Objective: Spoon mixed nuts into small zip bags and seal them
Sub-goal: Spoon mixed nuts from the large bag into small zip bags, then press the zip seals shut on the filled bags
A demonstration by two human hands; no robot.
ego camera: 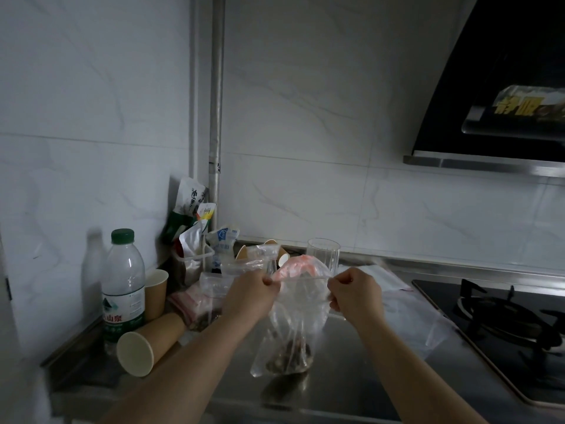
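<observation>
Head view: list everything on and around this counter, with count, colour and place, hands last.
zip bag: one, clear, nuts at bottom, held up above counter centre
water bottle: one, clear, green cap, left
paper cups: one upright beside bottle, one lying in front, brown
glass: one, clear, behind bag
snack packets: several, mixed colours, back corner
spare bags: clear, flat, right of centre
gas stove: one, black, right
range hood: one, black, upper right
left hand, right hand: pinching bag's top corners

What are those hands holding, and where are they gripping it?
A clear zip bag with nuts at the bottom; the left hand and right hand pinch its top corners.
</observation>
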